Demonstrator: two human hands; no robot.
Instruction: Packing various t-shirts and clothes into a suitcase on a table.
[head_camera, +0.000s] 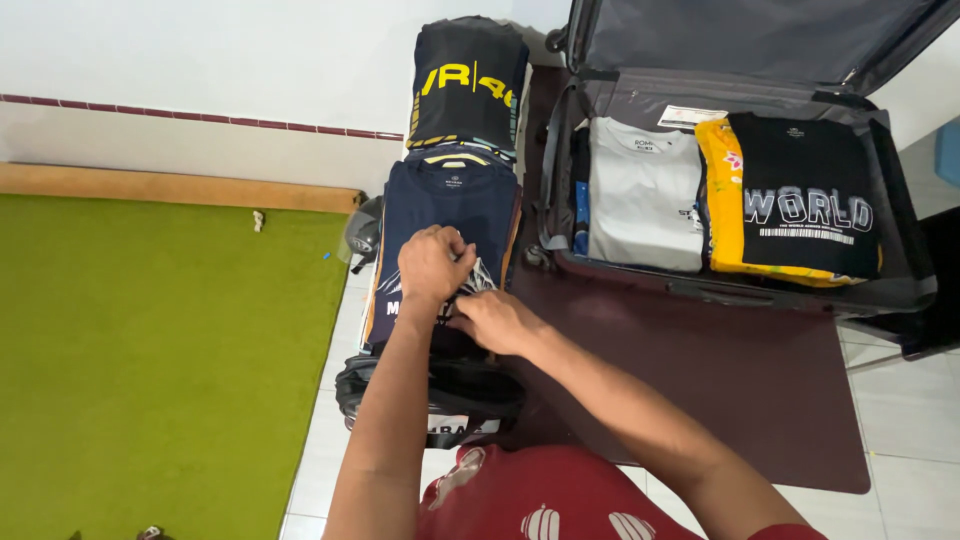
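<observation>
Roughly halfway: 3 folded shirts packed in suitcase (905, 290) already. Left hand (432, 263) and right hand (495, 320) both pinched shut on navy shirt (445, 205) atop the stack beside it, more underneath.

**Navy T-shirt gripped on top of the stack**

A folded navy-blue T-shirt (445, 205) lies flat on top of a stack of folded shirts, collar end pointing away from the person and a pale printed design across its near half. The fabric is smooth over the upper part and bunched where the fingers gather it. The left hand (432, 262) is closed on the cloth at the middle of the print, knuckles up. The right hand (492, 320) pinches the shirt's near edge just beside the left, the two hands almost touching. The shirt's long sides run roughly parallel to the stack beneath it.
</observation>
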